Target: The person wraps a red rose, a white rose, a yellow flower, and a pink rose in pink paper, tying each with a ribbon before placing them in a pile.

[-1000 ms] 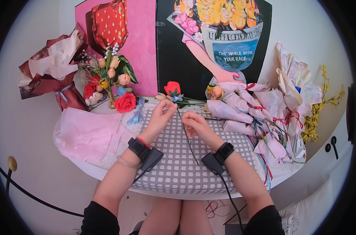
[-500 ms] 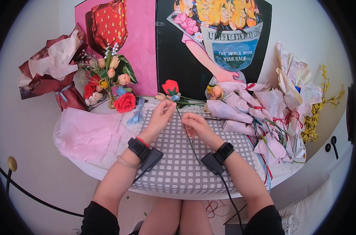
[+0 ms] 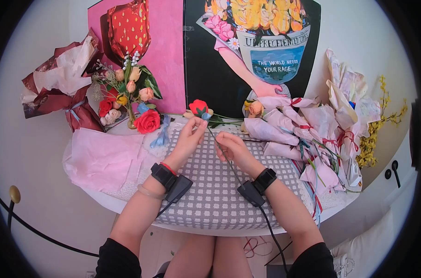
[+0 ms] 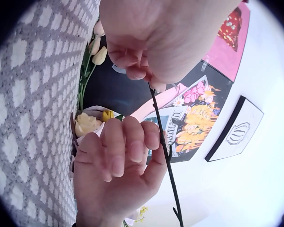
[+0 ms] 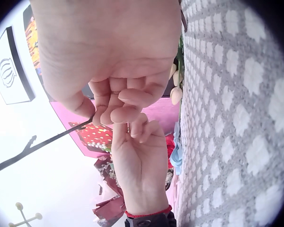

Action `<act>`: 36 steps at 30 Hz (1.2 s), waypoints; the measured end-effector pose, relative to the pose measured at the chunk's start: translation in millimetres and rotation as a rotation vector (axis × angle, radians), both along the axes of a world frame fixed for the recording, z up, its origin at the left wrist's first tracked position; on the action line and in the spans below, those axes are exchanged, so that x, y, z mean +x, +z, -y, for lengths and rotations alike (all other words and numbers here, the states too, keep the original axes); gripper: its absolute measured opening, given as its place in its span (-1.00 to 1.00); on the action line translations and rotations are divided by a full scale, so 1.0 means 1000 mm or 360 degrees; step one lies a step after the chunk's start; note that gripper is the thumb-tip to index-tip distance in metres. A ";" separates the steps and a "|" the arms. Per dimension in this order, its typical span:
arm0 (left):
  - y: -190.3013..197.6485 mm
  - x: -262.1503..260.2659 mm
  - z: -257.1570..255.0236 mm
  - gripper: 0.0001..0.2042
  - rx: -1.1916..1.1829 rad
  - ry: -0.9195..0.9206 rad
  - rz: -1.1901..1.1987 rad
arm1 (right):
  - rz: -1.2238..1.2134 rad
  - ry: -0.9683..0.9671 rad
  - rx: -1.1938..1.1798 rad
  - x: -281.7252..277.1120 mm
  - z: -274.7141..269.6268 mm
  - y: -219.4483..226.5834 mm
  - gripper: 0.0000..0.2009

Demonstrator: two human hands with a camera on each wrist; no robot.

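My left hand [image 3: 189, 139] pinches the stem of a red rose [image 3: 199, 108] just under its bloom, fingertips and thumb together. Lower on the same dark stem [image 4: 163, 142], my right hand [image 3: 236, 150] holds it between thumb and fingers. The stem slants down toward the right wrist in the head view. In the right wrist view the stem [image 5: 42, 143] runs out past the right thumb, with a small side stub. The bloom is not visible in either wrist view.
Pink paper [image 3: 106, 157] lies at the left, near a vase of flowers [image 3: 132, 92] and a dark red wrapped bouquet [image 3: 78, 109]. Pink wrapped bundles [image 3: 275, 132] fill the right side. A grey checked cushion [image 3: 206, 199] lies under the hands; painted boards [image 3: 169, 55] stand behind.
The red rose has tipped slightly left and down, and the lower end of its stem has swung right. Both hands have stayed nearly in place.
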State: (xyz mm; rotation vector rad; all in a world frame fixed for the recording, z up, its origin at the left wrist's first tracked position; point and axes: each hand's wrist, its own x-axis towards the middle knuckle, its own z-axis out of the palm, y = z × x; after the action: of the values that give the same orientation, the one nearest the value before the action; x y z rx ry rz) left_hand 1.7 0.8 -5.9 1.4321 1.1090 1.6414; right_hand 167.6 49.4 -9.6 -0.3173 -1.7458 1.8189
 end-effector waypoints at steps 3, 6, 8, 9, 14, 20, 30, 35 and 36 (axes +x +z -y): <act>-0.001 0.000 -0.001 -0.83 -0.0001 0.0015 0.0048 | 0.0055 -0.0002 0.0072 0.001 0.003 0.004 -0.83; -0.004 -0.002 -0.004 -0.83 -0.0006 0.0086 0.0118 | 0.0052 -0.0034 0.0115 0.000 0.004 0.002 -0.84; -0.008 -0.006 -0.008 -0.82 -0.0006 0.0135 0.0161 | 0.0065 -0.0064 0.0139 0.001 0.004 0.004 -0.84; -0.009 -0.009 -0.009 -0.82 -0.0006 0.0141 0.0235 | 0.0065 -0.0064 0.0139 0.001 0.004 0.003 -0.84; -0.005 -0.009 -0.006 -0.81 -0.0104 0.0142 0.0151 | 0.0039 -0.0119 0.0144 0.000 0.004 0.004 -0.84; 0.001 0.001 0.000 -0.82 -0.0085 0.0218 0.0063 | -0.0021 -0.0126 0.0169 -0.001 0.005 0.005 -0.82; -0.001 -0.003 0.000 -0.78 -0.0164 0.0049 -0.0003 | 0.0094 -0.0124 0.0296 -0.001 0.005 0.005 -0.82; 0.003 -0.002 0.003 -0.75 -0.0197 -0.0008 -0.0060 | 0.0096 -0.0066 0.0335 -0.002 0.006 0.005 -0.81; 0.007 0.001 0.006 -0.74 -0.0232 -0.0024 -0.0069 | 0.0097 -0.0066 0.0335 -0.002 0.006 0.004 -0.81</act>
State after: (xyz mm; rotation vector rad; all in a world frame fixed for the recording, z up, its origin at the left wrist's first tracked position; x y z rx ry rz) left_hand 2.7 -5.4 1.1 1.3840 1.2130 1.4932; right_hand 165.7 43.5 -5.1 -0.3230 -1.9385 1.5943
